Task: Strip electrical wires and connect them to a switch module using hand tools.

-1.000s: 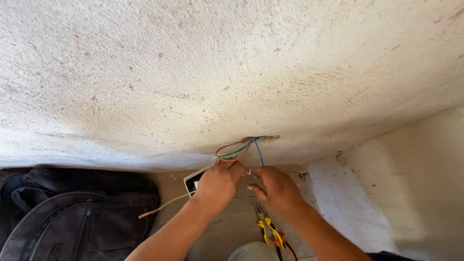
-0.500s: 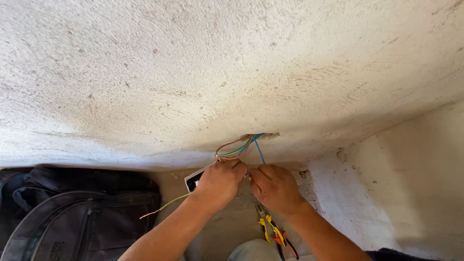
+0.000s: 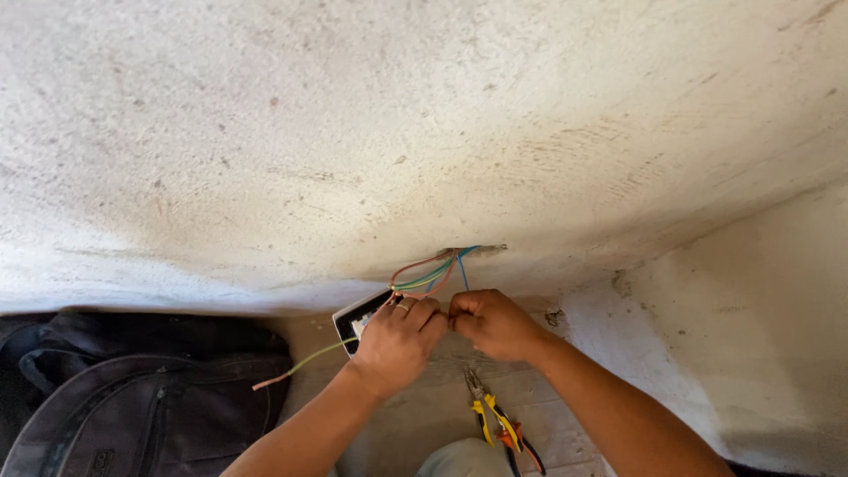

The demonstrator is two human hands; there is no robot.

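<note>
Curling both hands (image 3: 446, 329) together around coloured wires (image 3: 430, 269)

A dusty, pale concrete floor (image 3: 415, 424) is stretching beneath both hands. Yellow-and-orange-handled metal pliers (image 3: 496, 422) are lying on it just below the right hand (image 3: 495, 323). A dark grey fabric backpack (image 3: 141, 397) is resting on it, well off to the left of the left hand (image 3: 399, 340).

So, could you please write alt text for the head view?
Two hands, left hand and right hand, pinch coloured wires that emerge from a hole in a rough plastered wall. Yellow-handled pliers lie below, a black bag at left.
</note>
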